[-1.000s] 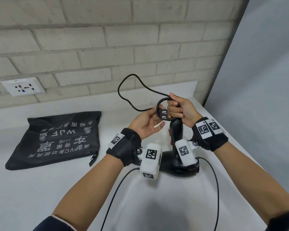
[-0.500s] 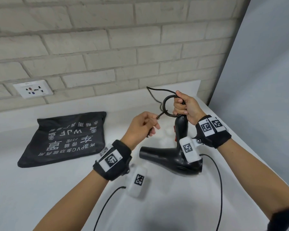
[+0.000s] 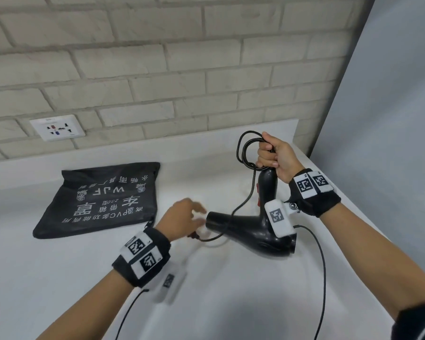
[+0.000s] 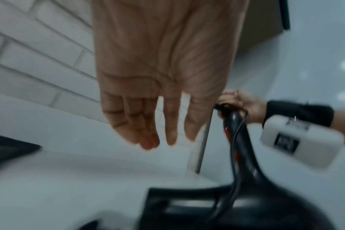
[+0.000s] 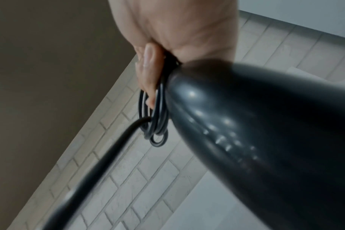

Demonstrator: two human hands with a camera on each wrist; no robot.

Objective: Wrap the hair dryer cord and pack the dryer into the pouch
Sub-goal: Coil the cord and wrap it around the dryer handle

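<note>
The black hair dryer (image 3: 253,229) stands on the white counter with its handle up and its nozzle pointing left. My right hand (image 3: 268,155) grips the top of the handle together with several loops of black cord (image 3: 238,148). In the right wrist view the fingers (image 5: 150,74) curl over the coil (image 5: 158,121). A loose stretch of cord hangs down across the nozzle to the counter. My left hand (image 3: 196,217) is blurred, just left of the nozzle, and its fingers (image 4: 154,137) are straight and hold nothing. The black pouch (image 3: 103,202) lies flat at the left.
A brick wall with a white socket (image 3: 57,127) runs along the back of the counter (image 3: 231,303). A grey panel (image 3: 390,119) closes off the right side. Thin black cables trail from both wrist cameras towards me.
My left hand let go of the cord and dropped down and left to beside the nozzle. The freed cord now hangs over the dryer. My right hand kept its grip.
</note>
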